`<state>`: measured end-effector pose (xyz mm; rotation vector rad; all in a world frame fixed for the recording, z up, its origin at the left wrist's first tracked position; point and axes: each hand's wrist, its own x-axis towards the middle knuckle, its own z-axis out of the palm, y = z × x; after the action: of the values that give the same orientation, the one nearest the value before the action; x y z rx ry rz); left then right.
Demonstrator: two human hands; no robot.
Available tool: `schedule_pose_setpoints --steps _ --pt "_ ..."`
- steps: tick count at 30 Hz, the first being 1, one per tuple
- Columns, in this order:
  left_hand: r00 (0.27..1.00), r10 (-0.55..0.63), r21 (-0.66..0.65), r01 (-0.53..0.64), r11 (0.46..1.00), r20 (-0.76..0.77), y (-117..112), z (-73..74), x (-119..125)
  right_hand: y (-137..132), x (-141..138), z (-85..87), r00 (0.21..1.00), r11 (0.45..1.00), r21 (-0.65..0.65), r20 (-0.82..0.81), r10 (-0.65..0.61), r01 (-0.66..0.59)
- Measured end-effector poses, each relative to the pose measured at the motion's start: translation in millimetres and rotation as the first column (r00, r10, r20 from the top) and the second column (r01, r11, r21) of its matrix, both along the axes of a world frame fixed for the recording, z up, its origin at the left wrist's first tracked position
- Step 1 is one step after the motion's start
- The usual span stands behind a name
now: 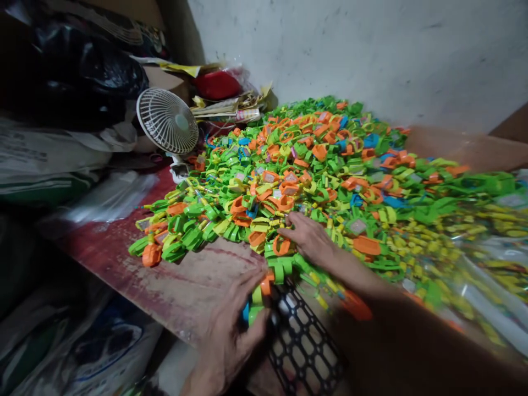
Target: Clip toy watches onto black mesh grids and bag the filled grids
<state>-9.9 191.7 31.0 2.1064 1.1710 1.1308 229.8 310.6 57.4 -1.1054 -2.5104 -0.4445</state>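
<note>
My left hand (225, 330) is curled round a short row of bright plastic loops (258, 297), green, orange and blue, which look like toy watches. They sit between its thumb and fingers, beside a black plastic grid (305, 341). My right hand (309, 236) reaches into the front edge of a large pile of similar pieces (247, 181). Its fingertips are bent together next to an orange loop (281, 246); what they grip is partly hidden. Under my right forearm lie yellow-and-green pieces and a blurred orange one (355, 305).
A small white fan (168, 121) stands at the pile's left. Clear plastic bags (111, 195) lie on the red, worn tabletop (103, 242). Many small yellow pieces (416, 242) spread at right beside a whitish tray edge (495, 302). A pale wall (350, 49) rises behind; sacks fill the left.
</note>
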Motion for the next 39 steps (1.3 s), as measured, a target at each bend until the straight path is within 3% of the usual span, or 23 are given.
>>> schedule_pose_setpoints --steps 3,6,11,16,19,22,25,28,34,37,39 --pt "1.0 -0.012 -0.012 0.012 1.0 -0.002 0 -0.9 -1 21 3 -9.9 0.992 1.0 0.013 0.122 0.009 -0.011" --pt "1.0 -0.027 -0.041 0.027 0.999 0.006 0 -0.6 -1 23 13 -15.8 0.996 0.999 0.037 0.089 0.011 -0.014" --pt "1.0 -0.009 -0.048 0.01 0.999 0.019 1 -0.1 -1 1 34 -13.6 0.993 0.999 0.017 0.113 0.045 -0.047" --pt "0.999 -0.011 -0.049 0.013 0.999 0.041 1 -1.5 1 -22 44 0.2 0.991 0.999 -0.028 0.134 -0.028 0.032" --pt "0.999 -0.005 -0.077 0.008 0.997 0.039 -1 -1.5 2 -17 20 13.6 0.992 0.993 -0.027 0.054 -0.113 0.114" --pt "1.0 -0.002 -0.071 0.004 0.997 0.029 0 -0.5 2 2 -19 19.1 0.971 0.969 -0.138 0.154 -0.182 0.204" --pt "0.999 -0.013 -0.053 0.015 0.998 0.039 1 0.4 1 18 -47 12.5 0.938 0.936 -0.197 0.246 -0.242 0.293" --pt "0.997 -0.049 -0.058 0.052 0.997 0.053 2 0.7 0 22 -54 1.6 0.931 0.918 -0.24 0.267 -0.249 0.314" --pt "0.998 -0.036 -0.062 0.039 0.997 0.047 4 2.3 1 13 -31 -3.3 0.941 0.913 -0.298 0.273 -0.198 0.278" --pt "0.998 -0.034 -0.036 0.036 0.999 0.045 4 2.7 3 7 -10 2.2 0.961 0.93 -0.283 0.212 -0.178 0.234" --pt "0.998 -0.031 -0.018 0.032 0.999 0.05 4 2.0 3 -3 7 6.5 0.98 0.948 -0.252 0.078 -0.181 0.195"
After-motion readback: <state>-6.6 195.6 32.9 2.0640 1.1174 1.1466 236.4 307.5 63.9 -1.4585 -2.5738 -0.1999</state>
